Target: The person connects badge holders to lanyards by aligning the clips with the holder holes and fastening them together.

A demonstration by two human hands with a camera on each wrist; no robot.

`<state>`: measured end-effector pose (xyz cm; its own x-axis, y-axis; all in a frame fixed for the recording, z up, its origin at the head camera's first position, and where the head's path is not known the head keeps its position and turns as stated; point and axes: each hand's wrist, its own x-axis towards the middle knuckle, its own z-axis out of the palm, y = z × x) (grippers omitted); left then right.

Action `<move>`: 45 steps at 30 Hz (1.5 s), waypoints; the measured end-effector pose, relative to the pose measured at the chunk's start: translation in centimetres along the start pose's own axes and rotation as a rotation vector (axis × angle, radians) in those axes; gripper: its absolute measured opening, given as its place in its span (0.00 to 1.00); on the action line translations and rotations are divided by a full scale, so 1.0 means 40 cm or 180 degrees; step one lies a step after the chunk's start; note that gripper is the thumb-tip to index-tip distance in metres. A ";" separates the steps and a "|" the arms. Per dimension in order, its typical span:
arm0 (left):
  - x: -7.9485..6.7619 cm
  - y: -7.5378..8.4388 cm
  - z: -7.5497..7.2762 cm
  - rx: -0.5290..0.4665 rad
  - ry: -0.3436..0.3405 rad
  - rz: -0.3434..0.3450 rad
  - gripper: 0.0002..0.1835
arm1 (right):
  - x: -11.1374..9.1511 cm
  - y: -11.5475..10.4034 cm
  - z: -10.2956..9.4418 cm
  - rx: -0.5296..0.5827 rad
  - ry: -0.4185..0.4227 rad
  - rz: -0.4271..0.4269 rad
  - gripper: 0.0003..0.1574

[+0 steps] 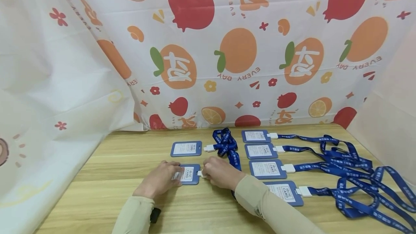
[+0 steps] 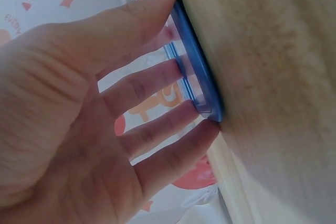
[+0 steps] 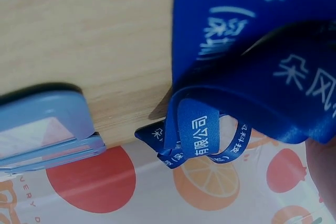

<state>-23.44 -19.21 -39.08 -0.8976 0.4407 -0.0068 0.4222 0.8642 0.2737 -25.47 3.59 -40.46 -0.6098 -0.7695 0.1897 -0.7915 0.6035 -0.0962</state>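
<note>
My left hand (image 1: pixel 157 180) holds a blue ID card holder (image 1: pixel 192 180) flat on the table. In the left wrist view, the thumb and the spread fingers (image 2: pixel 152 135) grip the holder's edges (image 2: pixel 202 72). At the holder's slotted right end, my right hand (image 1: pixel 222 172) pinches a white clip (image 1: pixel 199 173); whether it is hooked through the slot is hidden. A blue lanyard (image 3: pixel 205 72) with white lettering loops by this hand in the right wrist view, beside a card holder's corner (image 3: pixel 47 124).
Behind lies another card holder (image 1: pixel 186 148), apart from the white clip (image 1: pixel 209 148) of a bundled lanyard (image 1: pixel 225 142). Several card holders with lanyards attached form a column at right, the nearest (image 1: pixel 282 192) partly under my right sleeve. A fruit-print cloth (image 1: pixel 208 57) hangs behind the wooden table (image 1: pixel 97 190).
</note>
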 end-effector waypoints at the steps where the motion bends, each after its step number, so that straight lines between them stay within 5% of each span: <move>1: 0.000 -0.002 0.001 -0.0001 0.0014 0.0013 0.19 | 0.000 -0.001 0.001 -0.0007 0.0001 -0.0003 0.08; 45: -0.006 0.011 -0.004 0.0054 -0.0013 -0.0040 0.18 | 0.008 -0.012 0.000 -0.0124 0.0081 0.0012 0.11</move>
<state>-23.06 -18.97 -38.79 -0.9023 0.4308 -0.0140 0.4131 0.8736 0.2572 -25.29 3.04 -40.34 -0.6111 -0.7620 0.2144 -0.7868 0.6144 -0.0588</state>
